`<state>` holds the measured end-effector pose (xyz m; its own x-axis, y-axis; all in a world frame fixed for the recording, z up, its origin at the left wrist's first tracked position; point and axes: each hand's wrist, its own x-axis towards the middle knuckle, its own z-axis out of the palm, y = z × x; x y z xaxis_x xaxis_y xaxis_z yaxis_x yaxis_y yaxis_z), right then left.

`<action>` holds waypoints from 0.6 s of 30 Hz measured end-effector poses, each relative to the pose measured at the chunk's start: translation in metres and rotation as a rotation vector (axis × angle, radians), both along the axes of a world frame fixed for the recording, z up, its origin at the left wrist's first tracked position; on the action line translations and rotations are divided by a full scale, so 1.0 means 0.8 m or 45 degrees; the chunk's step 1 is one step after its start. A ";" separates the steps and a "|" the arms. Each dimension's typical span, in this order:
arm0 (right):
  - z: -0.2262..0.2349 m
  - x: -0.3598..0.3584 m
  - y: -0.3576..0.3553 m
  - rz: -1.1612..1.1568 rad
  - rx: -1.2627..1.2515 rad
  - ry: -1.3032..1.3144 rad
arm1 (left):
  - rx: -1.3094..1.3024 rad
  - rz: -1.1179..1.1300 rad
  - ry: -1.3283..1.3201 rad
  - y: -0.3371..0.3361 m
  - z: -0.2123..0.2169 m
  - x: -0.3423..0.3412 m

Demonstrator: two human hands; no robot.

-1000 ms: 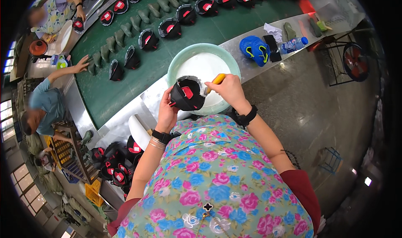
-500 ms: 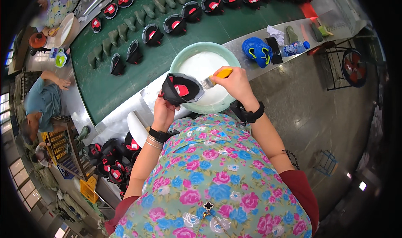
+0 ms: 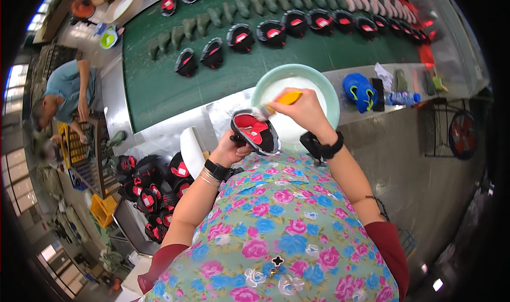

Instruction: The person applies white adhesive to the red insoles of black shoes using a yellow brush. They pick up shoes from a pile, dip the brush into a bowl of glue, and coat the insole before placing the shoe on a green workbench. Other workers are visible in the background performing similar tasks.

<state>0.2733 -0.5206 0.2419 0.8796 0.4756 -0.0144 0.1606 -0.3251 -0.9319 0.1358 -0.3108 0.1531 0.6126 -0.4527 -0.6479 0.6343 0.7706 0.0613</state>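
My left hand point(image 3: 228, 152) is closed around a black shoe upper point(image 3: 270, 138), tilted so that its red lining shows. A pale wet-looking band runs along the upper's edge. My right hand point(image 3: 309, 112) grips a brush point(image 3: 288, 98) by its yellow handle. Its whitish bristles meet the far rim of the upper, though I cannot tell how firmly they press. Beneath and beyond my right hand stands a pale green basin point(image 3: 333, 101) of white liquid.
Shoe uppers point(image 3: 240, 39) and green foot-shaped lasts point(image 3: 203, 25) line a green conveyor belt point(image 3: 159, 97). More uppers point(image 3: 150, 196) are heaped at left. Right of the basin lie a blue shoe point(image 3: 360, 92) and a bottle point(image 3: 402, 98). A co-worker point(image 3: 69, 89) sits at far left.
The shoe upper has turned in my left hand, bringing its red inside into view. The brush has moved from beside the upper onto its far rim. My whole view has shifted.
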 end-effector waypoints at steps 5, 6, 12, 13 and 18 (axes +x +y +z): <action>-0.014 -0.001 0.016 -0.052 -0.411 0.218 | 0.058 0.252 -0.025 0.061 -0.018 -0.021; -0.002 -0.002 0.024 -0.118 -0.278 0.377 | 0.062 0.392 -0.175 0.088 -0.035 -0.028; -0.016 0.028 0.059 -0.321 -0.081 0.411 | 0.754 1.084 -0.229 0.284 -0.133 -0.008; -0.014 0.028 0.067 -0.314 -0.058 0.434 | 0.902 1.114 -0.223 0.314 -0.148 0.004; -0.003 0.020 0.111 -0.275 -0.092 0.507 | 1.110 1.327 -0.065 0.407 -0.232 0.083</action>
<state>0.2896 -0.4321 0.2399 0.8779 0.2670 -0.3975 -0.2839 -0.3782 -0.8811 0.2021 0.0149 -0.0323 0.4475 0.7728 -0.4500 -0.2315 0.5861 0.7764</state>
